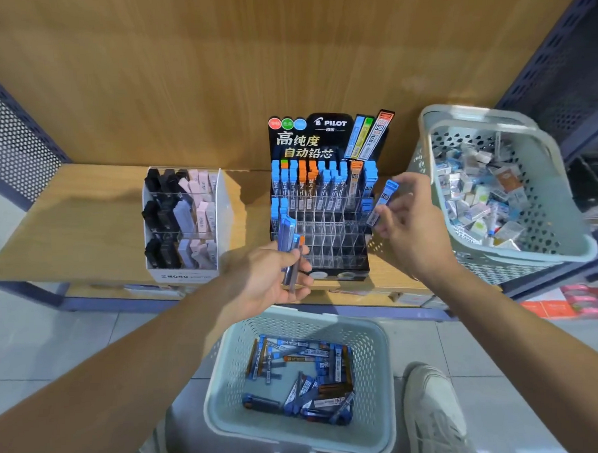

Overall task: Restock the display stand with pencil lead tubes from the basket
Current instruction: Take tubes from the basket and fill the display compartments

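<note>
Pinching a blue-capped lead tube (385,199) between thumb and fingertips, the right hand (411,231) holds it just beside the right edge of the display stand (332,240), its lower end hidden by fingers. The left hand (265,282) grips a bundle of tubes (289,249) before the stand's lower left; their count is unclear.

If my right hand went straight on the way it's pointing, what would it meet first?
The right hand, pinching a blue-capped clear lead tube, points up-left at the black Pilot display stand. It would probably first meet the blue-capped tubes in its right-end slots, though depth is unclear.
</note>
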